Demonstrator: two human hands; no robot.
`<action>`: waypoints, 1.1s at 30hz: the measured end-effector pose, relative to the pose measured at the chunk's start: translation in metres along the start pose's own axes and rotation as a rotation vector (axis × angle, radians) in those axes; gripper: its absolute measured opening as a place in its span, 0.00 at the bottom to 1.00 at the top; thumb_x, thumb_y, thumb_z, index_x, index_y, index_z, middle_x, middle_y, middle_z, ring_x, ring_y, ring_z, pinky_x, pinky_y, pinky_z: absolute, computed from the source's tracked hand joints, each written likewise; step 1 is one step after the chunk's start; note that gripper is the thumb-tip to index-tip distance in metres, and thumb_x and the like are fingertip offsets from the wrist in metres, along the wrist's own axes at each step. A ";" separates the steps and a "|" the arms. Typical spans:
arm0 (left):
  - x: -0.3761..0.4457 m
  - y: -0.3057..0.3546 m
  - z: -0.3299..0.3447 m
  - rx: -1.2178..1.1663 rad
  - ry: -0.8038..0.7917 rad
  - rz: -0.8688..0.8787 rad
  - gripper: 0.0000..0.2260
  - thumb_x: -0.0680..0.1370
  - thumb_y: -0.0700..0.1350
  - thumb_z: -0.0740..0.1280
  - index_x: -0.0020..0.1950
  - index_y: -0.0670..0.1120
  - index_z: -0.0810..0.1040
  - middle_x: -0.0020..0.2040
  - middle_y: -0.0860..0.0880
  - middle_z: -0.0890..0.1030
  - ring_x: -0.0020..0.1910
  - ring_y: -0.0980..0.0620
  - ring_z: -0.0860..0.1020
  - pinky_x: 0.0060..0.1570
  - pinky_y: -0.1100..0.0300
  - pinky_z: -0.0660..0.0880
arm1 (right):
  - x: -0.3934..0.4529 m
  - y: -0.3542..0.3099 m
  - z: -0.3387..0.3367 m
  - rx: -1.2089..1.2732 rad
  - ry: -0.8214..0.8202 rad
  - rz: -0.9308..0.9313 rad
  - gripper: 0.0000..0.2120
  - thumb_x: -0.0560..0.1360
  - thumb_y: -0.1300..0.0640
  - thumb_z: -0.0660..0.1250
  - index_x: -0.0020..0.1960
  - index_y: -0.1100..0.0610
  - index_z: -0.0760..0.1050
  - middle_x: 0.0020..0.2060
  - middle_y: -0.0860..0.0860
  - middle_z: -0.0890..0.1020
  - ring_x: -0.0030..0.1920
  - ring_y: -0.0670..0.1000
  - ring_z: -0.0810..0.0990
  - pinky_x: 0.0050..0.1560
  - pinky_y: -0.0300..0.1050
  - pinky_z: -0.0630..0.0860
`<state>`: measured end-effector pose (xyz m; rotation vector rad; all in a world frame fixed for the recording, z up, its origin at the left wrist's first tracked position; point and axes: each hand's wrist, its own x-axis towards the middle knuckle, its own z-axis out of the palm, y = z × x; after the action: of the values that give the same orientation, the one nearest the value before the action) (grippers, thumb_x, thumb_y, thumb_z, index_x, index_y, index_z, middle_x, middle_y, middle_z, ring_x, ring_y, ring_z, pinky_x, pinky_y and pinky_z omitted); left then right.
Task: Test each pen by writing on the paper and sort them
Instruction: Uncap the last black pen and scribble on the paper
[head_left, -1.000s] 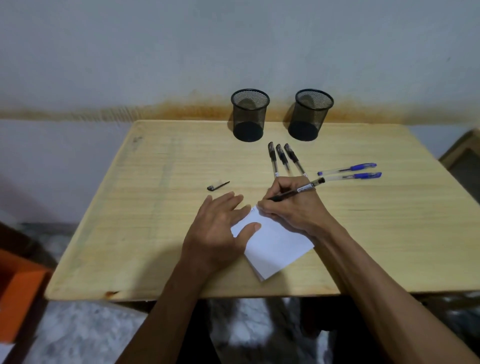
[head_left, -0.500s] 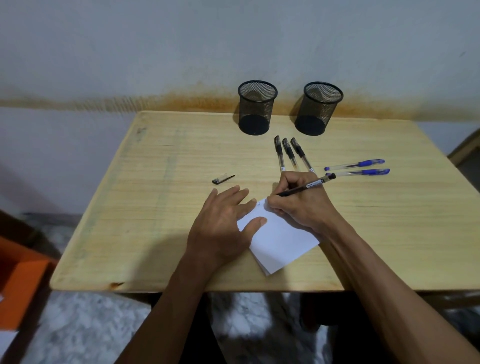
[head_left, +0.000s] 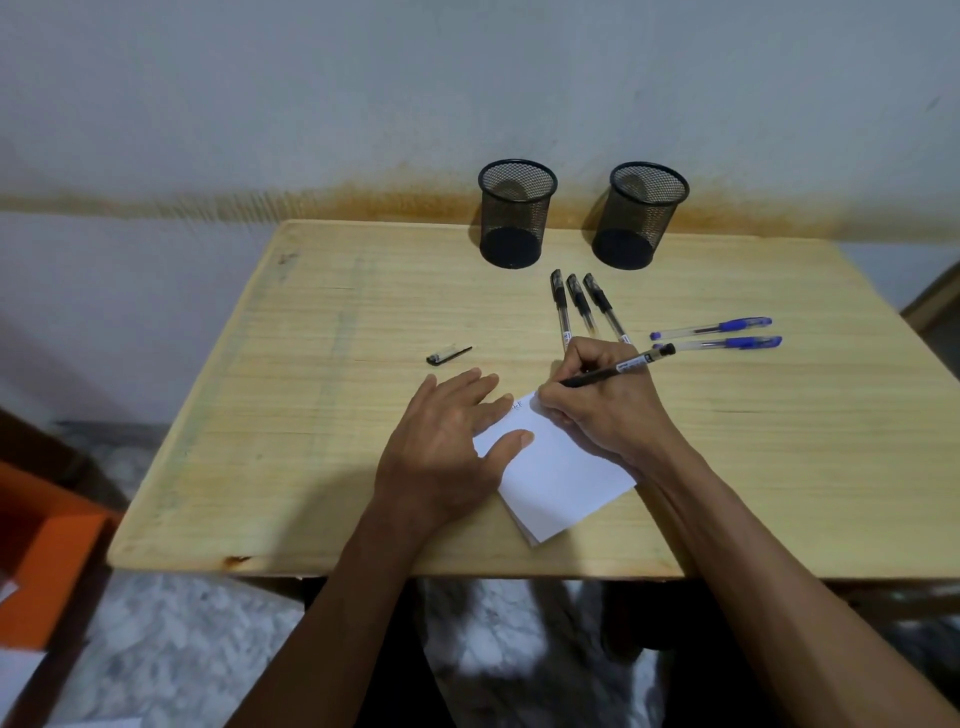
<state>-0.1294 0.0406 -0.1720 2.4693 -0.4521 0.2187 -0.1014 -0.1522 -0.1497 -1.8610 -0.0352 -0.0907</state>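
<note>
My right hand (head_left: 605, 402) grips a black pen (head_left: 623, 366) with its tip down on the top corner of a white paper pad (head_left: 561, 478), where small ink marks show. My left hand (head_left: 447, 436) lies flat on the pad's left side, fingers spread, pinning it. The pen's black cap (head_left: 448, 355) lies loose on the table to the left. Three capped black pens (head_left: 579, 304) lie side by side behind my right hand. Two capped blue pens (head_left: 719, 335) lie to the right.
Two black mesh pen cups, left (head_left: 516, 213) and right (head_left: 641, 215), stand at the back edge of the wooden table (head_left: 311, 415) against the wall. An orange box (head_left: 47, 561) sits on the floor at the left.
My right hand has shifted slightly along the pad's top corner with the pen, and small marks now show there. The view has tilted down a little. My left hand stays put.
</note>
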 end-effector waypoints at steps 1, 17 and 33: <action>0.000 -0.001 0.001 0.002 0.008 -0.001 0.26 0.73 0.63 0.64 0.64 0.51 0.80 0.70 0.53 0.75 0.72 0.56 0.67 0.75 0.55 0.53 | 0.000 -0.001 0.001 -0.021 0.015 -0.009 0.10 0.65 0.72 0.73 0.32 0.63 0.73 0.24 0.57 0.79 0.25 0.53 0.76 0.29 0.47 0.74; -0.002 0.013 -0.012 -0.043 0.059 -0.051 0.17 0.75 0.60 0.69 0.60 0.54 0.82 0.61 0.60 0.80 0.64 0.60 0.73 0.67 0.58 0.69 | -0.012 -0.004 -0.006 -0.049 0.157 -0.049 0.07 0.70 0.64 0.75 0.37 0.56 0.80 0.33 0.50 0.84 0.36 0.49 0.83 0.36 0.44 0.80; 0.043 -0.008 -0.024 0.216 0.224 -0.228 0.07 0.77 0.44 0.70 0.43 0.43 0.85 0.45 0.44 0.83 0.48 0.40 0.78 0.45 0.49 0.76 | -0.023 -0.010 -0.004 0.129 0.129 0.035 0.10 0.71 0.64 0.74 0.35 0.56 0.75 0.28 0.56 0.80 0.24 0.51 0.75 0.25 0.42 0.73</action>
<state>-0.0876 0.0493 -0.1454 2.6400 -0.0527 0.4642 -0.1252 -0.1530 -0.1410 -1.7226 0.0789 -0.1797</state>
